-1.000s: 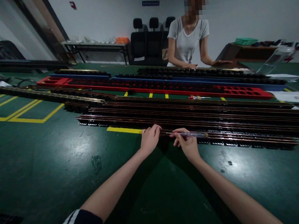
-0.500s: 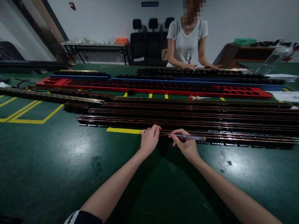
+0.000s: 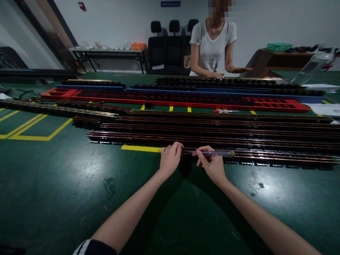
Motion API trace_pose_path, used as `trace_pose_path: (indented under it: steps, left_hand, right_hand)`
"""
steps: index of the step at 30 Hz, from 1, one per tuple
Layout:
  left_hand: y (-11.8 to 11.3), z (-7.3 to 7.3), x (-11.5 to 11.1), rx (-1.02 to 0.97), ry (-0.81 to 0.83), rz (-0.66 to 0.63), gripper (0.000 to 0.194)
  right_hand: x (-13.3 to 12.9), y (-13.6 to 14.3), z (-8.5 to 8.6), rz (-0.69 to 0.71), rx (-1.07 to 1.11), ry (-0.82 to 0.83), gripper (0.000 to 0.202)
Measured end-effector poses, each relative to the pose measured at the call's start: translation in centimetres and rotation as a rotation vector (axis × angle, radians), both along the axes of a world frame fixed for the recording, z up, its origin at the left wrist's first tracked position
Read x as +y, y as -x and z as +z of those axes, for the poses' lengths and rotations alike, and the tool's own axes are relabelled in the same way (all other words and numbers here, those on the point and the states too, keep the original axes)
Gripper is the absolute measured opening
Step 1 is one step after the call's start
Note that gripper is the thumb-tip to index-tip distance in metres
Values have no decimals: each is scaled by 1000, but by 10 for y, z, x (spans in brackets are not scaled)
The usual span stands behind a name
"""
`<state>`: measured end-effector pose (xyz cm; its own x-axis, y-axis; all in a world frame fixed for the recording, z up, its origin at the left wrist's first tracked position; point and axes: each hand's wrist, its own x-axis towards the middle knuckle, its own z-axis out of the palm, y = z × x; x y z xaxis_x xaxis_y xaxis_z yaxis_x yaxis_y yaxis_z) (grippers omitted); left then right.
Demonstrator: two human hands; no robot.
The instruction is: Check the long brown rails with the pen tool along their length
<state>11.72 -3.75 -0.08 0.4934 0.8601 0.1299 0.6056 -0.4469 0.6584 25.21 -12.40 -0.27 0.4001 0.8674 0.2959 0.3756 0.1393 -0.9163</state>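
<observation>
Long dark strips with coppery edges (image 3: pixel 246 137) lie side by side in a wide bundle across the green surface. At the bundle's near edge, my left hand (image 3: pixel 170 158) has its fingers curled over the closest strip. Just to its right, my right hand (image 3: pixel 213 166) grips a slim screwdriver (image 3: pixel 222 153) with a clear handle. Its thin shaft points left, toward my left fingers, and lies low along the near strip. Whether the tip touches the strip is too small to tell.
Behind the bundle run a red rack (image 3: pixel 284 103) and a blue rail (image 3: pixel 272 94). Another screwdriver (image 3: pixel 223 111) lies between the bundle and the red rack. Across the table stands a person in a white shirt (image 3: pixel 211 47). White paper (image 3: pixel 330 109) is at the right.
The screwdriver's handle has tilted slightly down toward level in my right hand. My left hand stays in place. The other person's hand on the right of the picture has lifted a little.
</observation>
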Motion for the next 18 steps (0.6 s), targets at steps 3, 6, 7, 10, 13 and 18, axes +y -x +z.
trace_pose_path:
  steps: [3, 6, 7, 10, 13, 18]
  left_hand:
    - [0, -1, 0, 1, -2, 1, 27]
    - [0, -1, 0, -6, -3, 3, 27]
    - [0, -2, 0, -7, -4, 5, 27]
    - [0, -1, 0, -4, -4, 8, 26]
    - [0, 0, 1, 3, 2, 5, 26]
    - [0, 1, 0, 21, -1, 5, 26]
  right_hand:
    - [0, 0, 2, 21, -7, -5, 25]
    - [0, 1, 4, 26, -6, -6, 24]
    - [0, 1, 4, 28, -5, -5, 24]
    - [0, 1, 4, 34, -5, -3, 22]
    - [0, 1, 3, 36, -8, 3, 21]
    - [1, 0, 1, 39, -3, 5, 20]
